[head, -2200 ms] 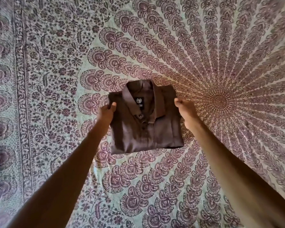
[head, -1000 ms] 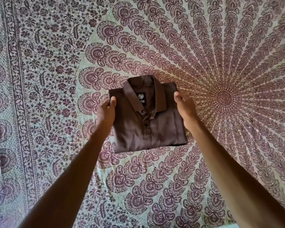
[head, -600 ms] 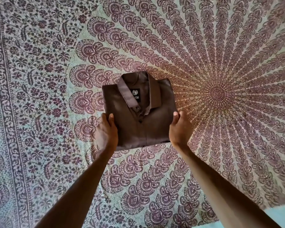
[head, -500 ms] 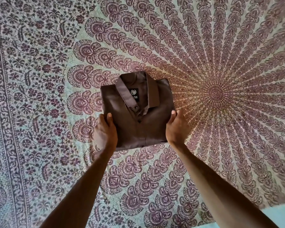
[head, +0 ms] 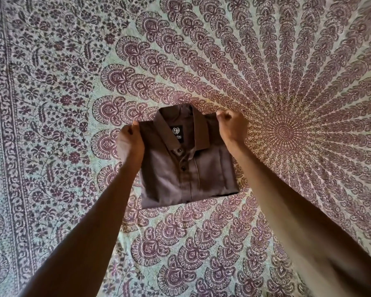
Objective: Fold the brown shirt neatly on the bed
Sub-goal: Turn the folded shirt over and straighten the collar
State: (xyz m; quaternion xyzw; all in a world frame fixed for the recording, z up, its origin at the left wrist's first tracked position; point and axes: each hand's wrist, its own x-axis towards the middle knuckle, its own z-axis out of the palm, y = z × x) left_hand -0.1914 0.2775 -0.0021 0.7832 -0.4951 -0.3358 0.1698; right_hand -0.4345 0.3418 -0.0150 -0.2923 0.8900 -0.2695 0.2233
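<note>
The brown shirt [head: 186, 172] lies folded into a compact rectangle on the bed, collar at the far end, buttons and a black neck label facing up. My left hand [head: 130, 144] pinches the shirt's far left shoulder corner with curled fingers. My right hand [head: 231, 127] grips the far right shoulder corner beside the collar, fingers curled into a fist around the fabric. Both forearms reach in from the near edge.
The bed is covered by a pale green bedspread [head: 201, 243] printed with a purple mandala, whose centre [head: 284, 131] lies right of the shirt. A floral border band [head: 11, 146] runs down the left side.
Both hands have slid from the shirt's lower side edges up to its far shoulder corners and closed on them. The shirt sits in about the same place.
</note>
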